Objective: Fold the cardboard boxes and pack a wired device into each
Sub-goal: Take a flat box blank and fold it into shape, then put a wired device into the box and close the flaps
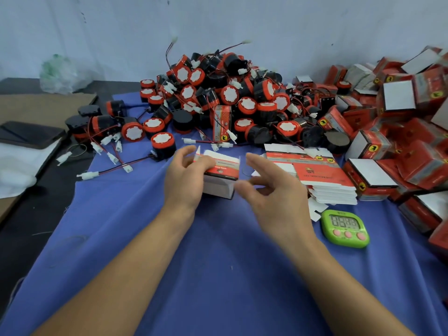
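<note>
**A part-folded box is held at the middle of the cloth**

The near part of the table is covered by a blue cloth point(218, 275), across which two bare forearms are stretched. A green timer point(345, 226) is laid on the cloth to the right, just beside the right wrist.

Further in, a red-and-white cardboard box point(221, 170) is gripped by the left hand point(186, 175), whose fingers are curled round its left side. The box's upper flaps are seen standing open. The right hand point(274, 190) is held just beside the box's right edge, its fingers spread and loosely bent with nothing enclosed. It is blurred, so contact between its thumb and the box cannot be told.

To the right of the hands, a stack of flat cartons point(322, 175) is laid on the cloth.

Behind the box, a pile of wired devices point(218, 93), black with red caps and white plugs, is heaped in the middle. One closed carton point(221, 122) is stood upright at its front.

A heap of folded boxes point(400, 105) is stacked along the right side. At far left, a dark flat slab point(31, 135) and a plastic bag point(63, 73) are seen.
</note>
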Demonstrator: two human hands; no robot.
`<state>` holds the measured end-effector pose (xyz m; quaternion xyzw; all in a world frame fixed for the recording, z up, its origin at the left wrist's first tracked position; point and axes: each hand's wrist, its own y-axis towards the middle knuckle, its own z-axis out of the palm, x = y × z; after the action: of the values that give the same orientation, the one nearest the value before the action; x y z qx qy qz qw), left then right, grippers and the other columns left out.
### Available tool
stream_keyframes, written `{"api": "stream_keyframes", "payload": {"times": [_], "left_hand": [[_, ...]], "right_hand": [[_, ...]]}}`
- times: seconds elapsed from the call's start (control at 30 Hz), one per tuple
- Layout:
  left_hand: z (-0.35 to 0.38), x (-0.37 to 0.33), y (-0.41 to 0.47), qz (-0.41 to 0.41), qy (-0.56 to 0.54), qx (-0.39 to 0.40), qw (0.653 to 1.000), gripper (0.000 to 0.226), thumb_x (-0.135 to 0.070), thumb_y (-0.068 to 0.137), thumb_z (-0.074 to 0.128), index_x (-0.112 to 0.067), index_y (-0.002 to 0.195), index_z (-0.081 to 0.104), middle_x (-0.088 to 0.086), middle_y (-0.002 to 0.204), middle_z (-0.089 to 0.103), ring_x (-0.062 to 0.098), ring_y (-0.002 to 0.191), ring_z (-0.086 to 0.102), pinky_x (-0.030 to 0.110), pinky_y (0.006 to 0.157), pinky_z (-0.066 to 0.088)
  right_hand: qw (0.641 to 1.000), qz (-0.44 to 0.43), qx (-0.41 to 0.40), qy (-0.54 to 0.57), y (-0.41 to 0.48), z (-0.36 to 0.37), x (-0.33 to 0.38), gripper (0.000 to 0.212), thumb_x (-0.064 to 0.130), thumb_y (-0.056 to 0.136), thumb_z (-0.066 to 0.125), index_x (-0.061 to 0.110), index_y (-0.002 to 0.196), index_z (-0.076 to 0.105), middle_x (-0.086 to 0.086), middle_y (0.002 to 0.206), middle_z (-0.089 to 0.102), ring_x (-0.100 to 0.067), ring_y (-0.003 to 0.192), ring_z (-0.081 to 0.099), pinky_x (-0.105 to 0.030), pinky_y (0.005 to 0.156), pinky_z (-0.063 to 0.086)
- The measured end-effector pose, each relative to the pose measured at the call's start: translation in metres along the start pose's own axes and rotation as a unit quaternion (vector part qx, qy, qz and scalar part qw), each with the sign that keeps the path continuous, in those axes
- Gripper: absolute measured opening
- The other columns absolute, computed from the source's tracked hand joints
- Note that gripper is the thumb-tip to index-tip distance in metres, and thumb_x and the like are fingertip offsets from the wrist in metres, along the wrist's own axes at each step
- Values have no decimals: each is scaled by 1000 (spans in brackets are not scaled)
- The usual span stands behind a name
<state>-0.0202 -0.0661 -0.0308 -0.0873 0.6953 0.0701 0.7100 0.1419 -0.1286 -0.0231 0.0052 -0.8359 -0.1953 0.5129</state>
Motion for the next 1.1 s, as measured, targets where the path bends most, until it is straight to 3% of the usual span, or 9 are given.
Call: {"api": "stream_keyframes", "payload": {"times": [0.1, 0.2, 0.3, 0.4, 0.57, 0.67, 0.8, 0.97, 1.1], "left_hand": [[-9, 0, 11, 38, 4, -44, 998, 64, -31, 71, 81, -37, 130, 56, -24, 123, 62, -21, 94, 60, 16, 79, 49], [-11, 1, 17, 62, 14, 1, 998, 80, -6, 78, 86, -27, 145, 48, -19, 126, 64, -13, 101, 65, 16, 85, 54], [-19, 1, 23, 71, 36, 55, 995, 84, -1, 67, 89, -31, 137, 55, -17, 121, 69, -2, 105, 69, 21, 84, 59], [-30, 3, 29, 56, 60, 103, 991, 73, 9, 63, 88, -36, 114, 64, -15, 107, 77, 8, 101, 73, 23, 76, 61], [-28, 9, 26, 65, 185, 168, 966, 69, 11, 64, 84, -31, 115, 66, -18, 101, 77, -3, 90, 70, 20, 71, 58], [-22, 11, 24, 67, 196, 186, 960, 68, 8, 64, 85, -33, 114, 66, -22, 99, 76, -4, 89, 70, 17, 71, 59], [-20, 8, 22, 61, 194, 182, 962, 67, 6, 62, 86, -35, 111, 66, -25, 97, 76, -4, 89, 70, 15, 67, 57], [-17, 6, 16, 72, 201, 187, 959, 66, -6, 56, 85, -42, 107, 63, -34, 98, 72, -10, 90, 67, 11, 64, 53], [-13, 6, 15, 60, 203, 177, 961, 67, -21, 48, 80, -45, 107, 60, -36, 99, 70, -11, 91, 66, 26, 76, 57]], "right_hand": [[998, -14, -33, -51, 29, -9, 11, 49, 40, 88, 70, 37, 137, 61, 32, 107, 70, 5, 96, 65, -12, 81, 49], [981, -1, 7, -194, 79, -13, 8, 68, 26, 92, 66, 26, 154, 40, 2, 122, 70, -24, 117, 60, -28, 87, 41], [948, 47, 80, -303, 121, -6, -3, 83, 29, 93, 67, 16, 161, 22, -12, 138, 56, -38, 132, 46, -42, 98, 45], [920, 38, 98, -378, 143, 10, -14, 78, 33, 90, 72, 13, 154, 31, -15, 139, 55, -40, 127, 50, -45, 98, 43], [905, -20, 57, -421, 147, 25, -29, 53, 9, 86, 67, 11, 134, 44, -15, 124, 55, -37, 114, 51, -40, 85, 37], [945, -7, 19, -327, 145, 13, -26, 48, 5, 87, 66, 14, 130, 49, -13, 122, 55, -34, 110, 52, -40, 84, 41], [994, 32, -97, -27, 125, -18, -3, 40, 11, 87, 68, 30, 121, 56, 9, 109, 62, -14, 94, 61, -36, 81, 51], [913, 35, -179, 366, 85, -56, 8, 40, 1, 90, 62, 21, 124, 59, -1, 115, 70, -22, 111, 70, -36, 93, 59], [843, 64, -180, 503, 70, -67, -6, 41, 0, 103, 52, 9, 143, 48, -16, 145, 57, -28, 129, 61, -40, 103, 54]]}}
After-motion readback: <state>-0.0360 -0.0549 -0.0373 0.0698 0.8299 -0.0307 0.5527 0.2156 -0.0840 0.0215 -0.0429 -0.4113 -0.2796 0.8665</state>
